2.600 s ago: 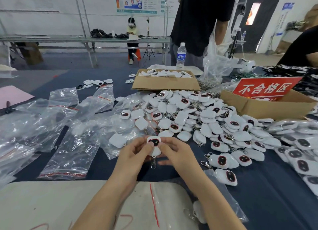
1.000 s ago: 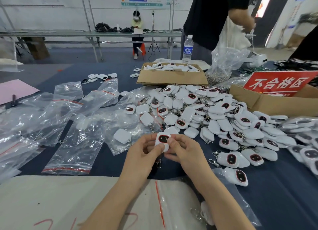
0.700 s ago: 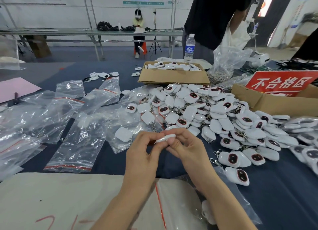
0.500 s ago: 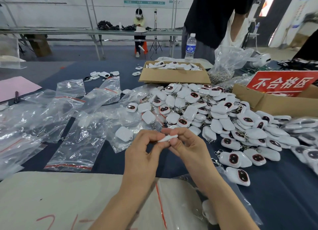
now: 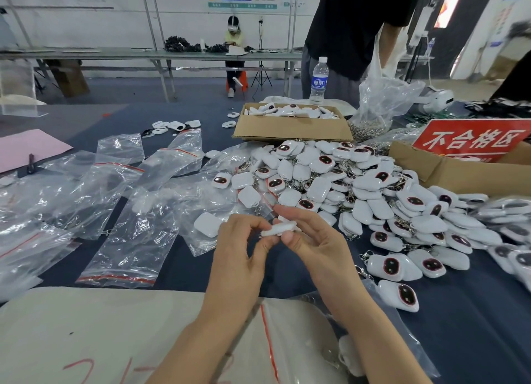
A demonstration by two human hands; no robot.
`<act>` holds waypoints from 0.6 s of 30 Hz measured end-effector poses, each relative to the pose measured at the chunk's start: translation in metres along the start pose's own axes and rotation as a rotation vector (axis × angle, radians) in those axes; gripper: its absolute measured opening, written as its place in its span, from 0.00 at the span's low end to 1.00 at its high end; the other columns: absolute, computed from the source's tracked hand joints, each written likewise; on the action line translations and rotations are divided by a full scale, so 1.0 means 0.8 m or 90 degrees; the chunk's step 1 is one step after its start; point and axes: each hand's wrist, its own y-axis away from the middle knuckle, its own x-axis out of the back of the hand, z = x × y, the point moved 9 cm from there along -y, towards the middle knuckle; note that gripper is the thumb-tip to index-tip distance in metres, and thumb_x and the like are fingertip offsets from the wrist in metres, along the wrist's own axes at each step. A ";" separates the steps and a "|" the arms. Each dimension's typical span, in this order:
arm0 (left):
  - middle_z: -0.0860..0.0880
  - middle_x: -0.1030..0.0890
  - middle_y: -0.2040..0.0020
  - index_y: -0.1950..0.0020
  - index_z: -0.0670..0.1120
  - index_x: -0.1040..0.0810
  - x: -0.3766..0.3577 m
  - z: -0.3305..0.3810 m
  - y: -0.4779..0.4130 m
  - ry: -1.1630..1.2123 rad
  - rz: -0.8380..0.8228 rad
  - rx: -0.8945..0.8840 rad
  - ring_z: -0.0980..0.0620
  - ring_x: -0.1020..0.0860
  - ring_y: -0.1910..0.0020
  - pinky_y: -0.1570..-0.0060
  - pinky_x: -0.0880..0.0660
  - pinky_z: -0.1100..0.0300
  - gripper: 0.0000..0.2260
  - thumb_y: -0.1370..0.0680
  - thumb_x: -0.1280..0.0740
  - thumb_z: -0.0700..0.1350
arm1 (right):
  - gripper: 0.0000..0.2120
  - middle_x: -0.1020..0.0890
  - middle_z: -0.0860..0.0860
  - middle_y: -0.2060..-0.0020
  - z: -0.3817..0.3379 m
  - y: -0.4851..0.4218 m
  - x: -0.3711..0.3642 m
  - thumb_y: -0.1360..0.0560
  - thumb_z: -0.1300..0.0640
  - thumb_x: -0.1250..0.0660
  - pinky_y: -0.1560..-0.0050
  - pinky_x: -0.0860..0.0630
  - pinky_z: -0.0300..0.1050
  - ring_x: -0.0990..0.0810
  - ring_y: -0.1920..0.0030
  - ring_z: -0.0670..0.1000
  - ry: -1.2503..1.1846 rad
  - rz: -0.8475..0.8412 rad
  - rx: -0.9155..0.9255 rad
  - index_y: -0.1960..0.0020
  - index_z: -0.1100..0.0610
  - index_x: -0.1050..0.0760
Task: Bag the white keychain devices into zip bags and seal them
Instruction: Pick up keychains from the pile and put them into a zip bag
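Note:
My left hand (image 5: 240, 250) and my right hand (image 5: 311, 240) pinch one white keychain device (image 5: 278, 229) between them, held edge-on above the dark blue table (image 5: 474, 326). A big heap of the same white devices (image 5: 344, 188), many with dark red faces, lies behind and to the right. Several clear zip bags with red seal lines (image 5: 129, 240) are spread on the left. Another zip bag (image 5: 287, 340) with a device inside lies under my forearms on a beige sheet.
An open cardboard box (image 5: 293, 128) with more devices stands at the back, a water bottle (image 5: 319, 80) behind it. A second box with a red sign (image 5: 471, 139) is at right. A person in black (image 5: 353, 24) stands across the table, holding a plastic bag (image 5: 385, 102).
The device has been turned in my fingers from face-up to edge-on. My hands stayed in about the same place.

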 end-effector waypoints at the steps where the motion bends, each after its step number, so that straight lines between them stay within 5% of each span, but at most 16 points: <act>1: 0.62 0.24 0.52 0.52 0.67 0.27 0.000 -0.003 -0.001 0.017 0.000 0.015 0.61 0.24 0.51 0.52 0.31 0.72 0.18 0.23 0.27 0.42 | 0.14 0.15 0.51 0.43 -0.002 0.000 0.000 0.24 0.69 0.31 0.40 0.23 0.38 0.17 0.41 0.48 -0.001 0.005 0.003 0.40 0.59 0.21; 6: 0.52 0.17 0.46 0.46 0.60 0.21 -0.010 -0.013 0.003 0.198 -0.044 0.101 0.54 0.19 0.46 0.45 0.23 0.59 0.15 0.20 0.30 0.38 | 0.11 0.12 0.50 0.52 -0.003 -0.001 0.004 0.27 0.75 0.31 0.50 0.22 0.33 0.14 0.49 0.45 -0.007 0.060 0.033 0.50 0.62 0.18; 11: 0.51 0.15 0.45 0.42 0.49 0.19 -0.016 -0.006 0.006 0.317 -0.082 0.123 0.52 0.18 0.43 0.41 0.23 0.59 0.08 0.19 0.31 0.40 | 0.11 0.12 0.50 0.54 -0.005 0.002 0.009 0.32 0.66 0.23 0.48 0.21 0.36 0.14 0.49 0.50 0.019 0.092 0.057 0.56 0.51 0.15; 18: 0.50 0.15 0.45 0.43 0.48 0.19 -0.019 -0.007 0.008 0.351 -0.100 0.129 0.51 0.18 0.42 0.41 0.23 0.59 0.07 0.19 0.32 0.40 | 0.12 0.13 0.44 0.53 -0.006 0.001 0.008 0.34 0.58 0.21 0.46 0.21 0.38 0.15 0.49 0.47 0.110 0.096 0.082 0.56 0.42 0.16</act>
